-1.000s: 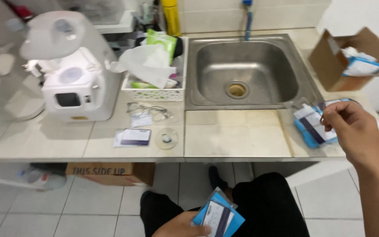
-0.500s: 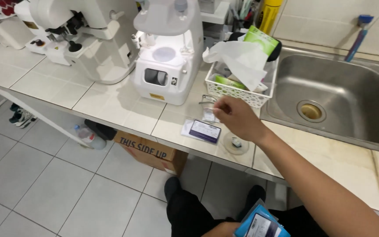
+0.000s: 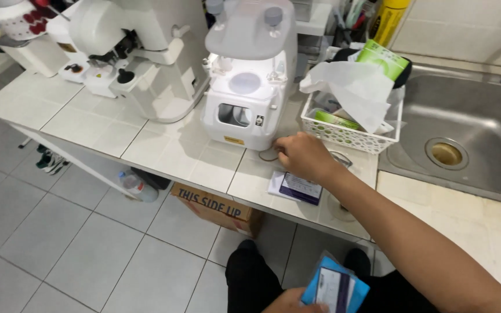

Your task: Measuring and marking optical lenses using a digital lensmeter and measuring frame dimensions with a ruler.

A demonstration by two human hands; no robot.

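My right hand (image 3: 301,157) reaches across the tiled counter (image 3: 163,152), just in front of a white box-shaped machine (image 3: 249,81). Its fingers are pinched on a thin clear round lens (image 3: 268,155) that rests low over the tiles. A wire eyeglass frame (image 3: 342,159) shows partly behind my wrist. A white and purple card (image 3: 297,187) lies just below the hand, and a small clear disc (image 3: 340,208) sits beside it, half under my forearm. My left hand (image 3: 288,302) is at the bottom edge over my lap, shut on a stack of blue packets (image 3: 333,287).
A white plastic basket (image 3: 343,134) with tissue (image 3: 352,87) and green packets stands next to the steel sink (image 3: 471,139). A larger white instrument (image 3: 140,52) stands at the left. Under the counter are a cardboard box (image 3: 215,206), a plastic bottle (image 3: 137,185) and shoes (image 3: 48,161).
My right hand has swung from the blue packets right of the sink, across to the left, and come down in front of the white machine. The view followed it left.
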